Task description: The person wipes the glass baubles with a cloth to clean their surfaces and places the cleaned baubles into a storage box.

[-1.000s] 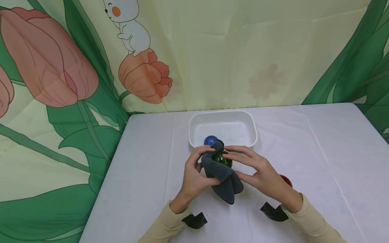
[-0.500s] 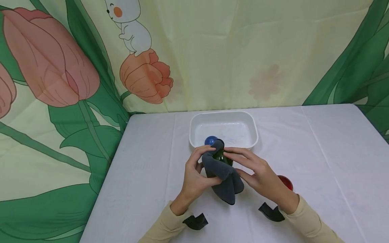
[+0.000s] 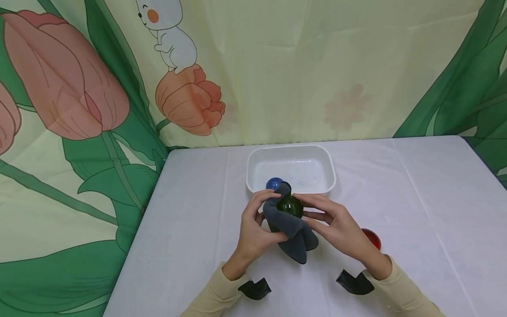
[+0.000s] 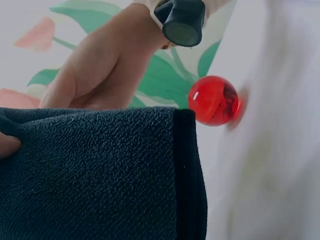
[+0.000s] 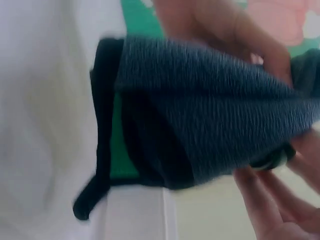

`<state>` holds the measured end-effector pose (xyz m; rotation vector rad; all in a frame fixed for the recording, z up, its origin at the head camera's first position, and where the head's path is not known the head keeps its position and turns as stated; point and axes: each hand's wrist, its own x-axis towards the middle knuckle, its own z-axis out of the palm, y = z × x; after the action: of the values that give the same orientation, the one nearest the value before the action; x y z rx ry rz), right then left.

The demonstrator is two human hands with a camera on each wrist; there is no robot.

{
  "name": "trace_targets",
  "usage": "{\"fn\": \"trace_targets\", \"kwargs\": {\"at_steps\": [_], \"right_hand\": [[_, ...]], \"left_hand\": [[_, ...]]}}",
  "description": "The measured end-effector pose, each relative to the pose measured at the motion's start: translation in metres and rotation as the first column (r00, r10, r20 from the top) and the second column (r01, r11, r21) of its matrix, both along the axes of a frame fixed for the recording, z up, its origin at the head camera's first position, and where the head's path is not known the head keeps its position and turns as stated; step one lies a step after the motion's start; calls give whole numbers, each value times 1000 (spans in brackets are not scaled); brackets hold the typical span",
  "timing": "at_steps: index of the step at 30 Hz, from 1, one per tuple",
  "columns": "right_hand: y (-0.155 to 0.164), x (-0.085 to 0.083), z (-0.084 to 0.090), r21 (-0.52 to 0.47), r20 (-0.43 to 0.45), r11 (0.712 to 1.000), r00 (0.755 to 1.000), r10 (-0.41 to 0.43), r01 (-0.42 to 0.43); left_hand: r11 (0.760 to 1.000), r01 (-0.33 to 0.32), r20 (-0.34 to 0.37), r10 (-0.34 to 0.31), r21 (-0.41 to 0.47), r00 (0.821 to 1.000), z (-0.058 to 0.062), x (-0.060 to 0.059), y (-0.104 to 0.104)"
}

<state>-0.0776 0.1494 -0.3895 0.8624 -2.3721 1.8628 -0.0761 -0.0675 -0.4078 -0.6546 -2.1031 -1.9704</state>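
Observation:
A dark green glossy ball sits between both hands above the table, half wrapped in a dark grey cloth. My left hand grips the cloth against the ball from the left, thumb on the fabric. My right hand holds the ball from the right with curled fingers. The cloth's folds hang down to the table and fill the left wrist view and the right wrist view.
A white tub stands just behind the hands with a blue ball at its near left corner. A red ball lies on the white table by the right wrist, also in the left wrist view. A flower-print backdrop hangs behind.
The right hand's fingers have slid down off the top of the green ball, so more of the ball shows. The left hand and cloth have barely moved.

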Motion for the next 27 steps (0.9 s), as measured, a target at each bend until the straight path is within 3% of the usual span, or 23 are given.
{"fn": "trace_targets", "kwargs": {"at_steps": [4,8,14,20,23,27], "right_hand": [[3,0,2,111,-141,994,990,-9,25],[6,0,2,191,-302,979,953,-13,74],[6,-1,-2,193,-411,979,911,29,57],[2,-1,-1,173,-434,981,901,-1,84],[1,-1,0,149,-414,985,910,-12,81],[0,-2,-1,79,-302,996,953,-20,46]], "left_hand": [[1000,-2,-7,2,-12,1000,0,-1,-1],[1000,10,-10,-10,-12,1000,0,-1,-2],[999,34,-21,-34,1,999,-2,-1,-1],[999,33,-17,-33,12,999,-2,-2,-1],[999,34,-12,-33,13,999,-1,-2,-1],[999,33,-8,-33,12,999,-1,-2,-1]]}}
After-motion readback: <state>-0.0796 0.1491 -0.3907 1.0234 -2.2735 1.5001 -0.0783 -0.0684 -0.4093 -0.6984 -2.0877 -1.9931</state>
